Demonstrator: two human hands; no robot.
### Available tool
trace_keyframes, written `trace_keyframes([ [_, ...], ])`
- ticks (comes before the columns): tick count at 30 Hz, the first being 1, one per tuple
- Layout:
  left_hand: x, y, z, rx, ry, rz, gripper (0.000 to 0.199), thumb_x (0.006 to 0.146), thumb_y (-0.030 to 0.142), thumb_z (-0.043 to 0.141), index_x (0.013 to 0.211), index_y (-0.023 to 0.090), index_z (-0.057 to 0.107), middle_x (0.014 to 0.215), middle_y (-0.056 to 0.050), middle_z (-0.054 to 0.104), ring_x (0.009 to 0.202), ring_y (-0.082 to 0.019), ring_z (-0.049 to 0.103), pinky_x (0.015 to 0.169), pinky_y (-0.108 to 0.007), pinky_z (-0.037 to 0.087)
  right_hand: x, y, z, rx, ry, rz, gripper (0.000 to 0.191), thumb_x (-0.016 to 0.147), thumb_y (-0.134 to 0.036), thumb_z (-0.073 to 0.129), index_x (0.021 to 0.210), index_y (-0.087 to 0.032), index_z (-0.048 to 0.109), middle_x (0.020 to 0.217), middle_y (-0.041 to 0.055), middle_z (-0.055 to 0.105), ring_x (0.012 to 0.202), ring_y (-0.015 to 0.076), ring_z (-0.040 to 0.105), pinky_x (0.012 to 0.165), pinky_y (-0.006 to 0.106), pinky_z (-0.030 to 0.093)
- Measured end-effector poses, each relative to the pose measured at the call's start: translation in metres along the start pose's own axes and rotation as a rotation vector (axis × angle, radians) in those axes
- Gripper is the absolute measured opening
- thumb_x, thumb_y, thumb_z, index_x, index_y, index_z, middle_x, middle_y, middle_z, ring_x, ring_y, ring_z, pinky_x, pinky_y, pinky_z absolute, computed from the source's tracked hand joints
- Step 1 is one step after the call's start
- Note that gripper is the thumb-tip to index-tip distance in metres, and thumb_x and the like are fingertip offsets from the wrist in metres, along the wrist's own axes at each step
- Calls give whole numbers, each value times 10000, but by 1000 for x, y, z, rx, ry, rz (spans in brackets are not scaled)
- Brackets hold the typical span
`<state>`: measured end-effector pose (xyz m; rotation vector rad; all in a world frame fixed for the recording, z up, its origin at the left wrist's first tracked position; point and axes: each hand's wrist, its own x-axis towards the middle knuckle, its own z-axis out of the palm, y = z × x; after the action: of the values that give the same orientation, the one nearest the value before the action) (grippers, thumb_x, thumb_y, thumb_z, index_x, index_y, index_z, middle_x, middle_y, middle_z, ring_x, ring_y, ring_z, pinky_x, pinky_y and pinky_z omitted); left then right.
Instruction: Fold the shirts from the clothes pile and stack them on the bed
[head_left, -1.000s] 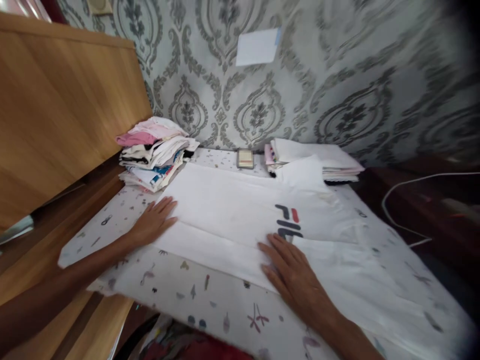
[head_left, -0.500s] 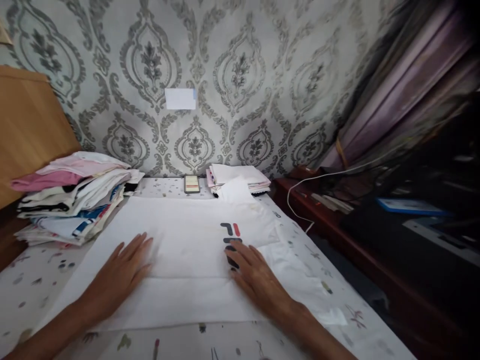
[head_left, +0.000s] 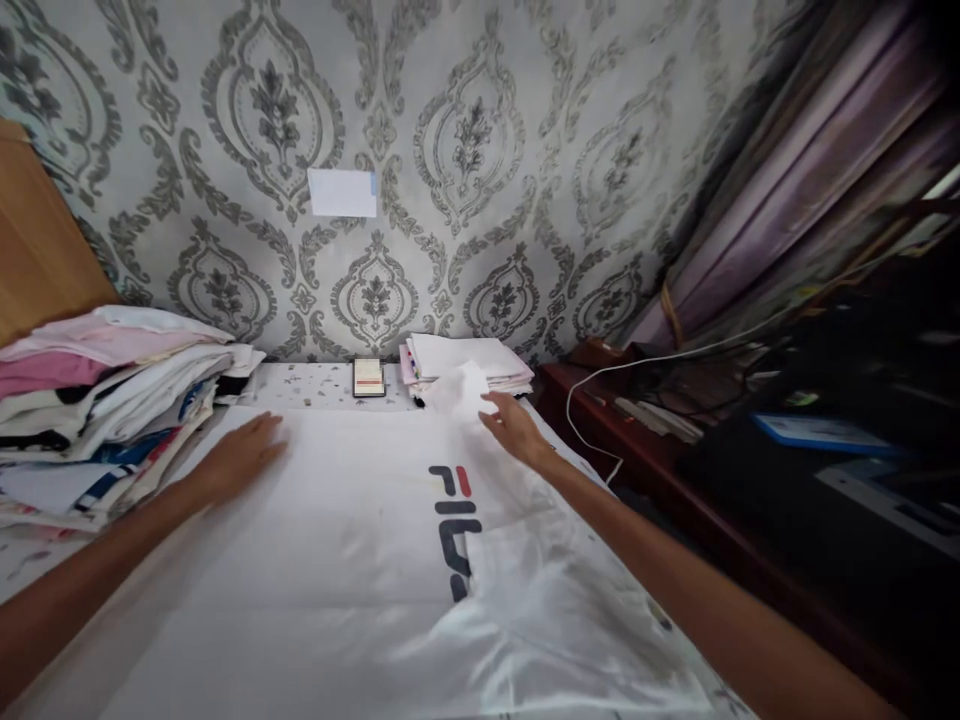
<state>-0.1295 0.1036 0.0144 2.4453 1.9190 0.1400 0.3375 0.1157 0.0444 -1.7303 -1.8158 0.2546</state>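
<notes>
A white T-shirt (head_left: 337, 530) lies spread out, with a dark and red letter print (head_left: 454, 520) running down it. My right hand (head_left: 514, 425) is at its far right corner, fingers closed on the raised white cloth of what looks like a sleeve (head_left: 457, 390). Over the far left edge of the shirt is my left hand (head_left: 244, 455), slightly blurred. Its fingers are stretched out, and no cloth shows between them. The near right part of the shirt is rumpled and partly covers the print.
A tall pile of folded clothes (head_left: 112, 400) stands at left. Behind the shirt are a phone-like device (head_left: 369, 378) and a smaller folded stack (head_left: 472, 355). At right, a white cable (head_left: 574, 400) crosses a dark red wooden edge (head_left: 566, 380). A patterned wall (head_left: 450, 230) closes the back.
Both hands have moved from flat on the shirt's middle to its far edge. My right hand has taken hold of cloth there. The near right part has become more rumpled; the view has shifted.
</notes>
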Motion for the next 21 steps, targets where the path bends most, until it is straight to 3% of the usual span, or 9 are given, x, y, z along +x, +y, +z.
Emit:
trace_keyframes([
  [3,52,-10,-12,39,-53,-36,631,948,393,293,1455,40,422,1519,-239,441,1400,-303,447,1116,-415,381,72,2,8,-13,40,89,474,799,-172,632,1265,-97,593,1190,179,653,866,223,687,879,378,543],
  [7,83,-21,-17,64,-131,-41,571,878,369,373,1344,86,540,1357,-219,591,1246,-306,573,1033,-408,431,114,14,27,17,65,165,672,723,-170,667,1364,-76,490,1156,182,627,785,208,656,755,346,538],
  [10,90,-21,-23,98,-175,-13,539,813,353,424,1266,114,592,1226,-187,656,1111,-286,634,957,-366,456,122,22,37,42,104,181,634,691,-181,669,1307,-114,535,1090,141,636,809,209,624,758,340,515],
  [13,93,-16,-32,130,-234,27,433,788,324,433,1127,147,636,1055,-138,703,993,-264,654,851,-326,468,124,25,38,75,123,184,328,676,-164,645,1003,-152,657,804,58,642,787,222,600,749,338,496],
  [16,89,-9,-39,185,-207,59,291,794,289,427,960,175,637,1024,-127,699,983,-264,642,792,-314,452,119,21,31,129,133,174,93,686,-165,620,778,-176,632,653,20,588,729,214,597,699,328,488],
  [21,61,-1,-47,222,-110,48,247,877,276,357,948,200,581,1076,-117,683,961,-259,641,712,-307,422,86,10,4,277,111,150,77,754,-201,585,828,-180,584,678,-7,590,574,149,617,538,261,483],
])
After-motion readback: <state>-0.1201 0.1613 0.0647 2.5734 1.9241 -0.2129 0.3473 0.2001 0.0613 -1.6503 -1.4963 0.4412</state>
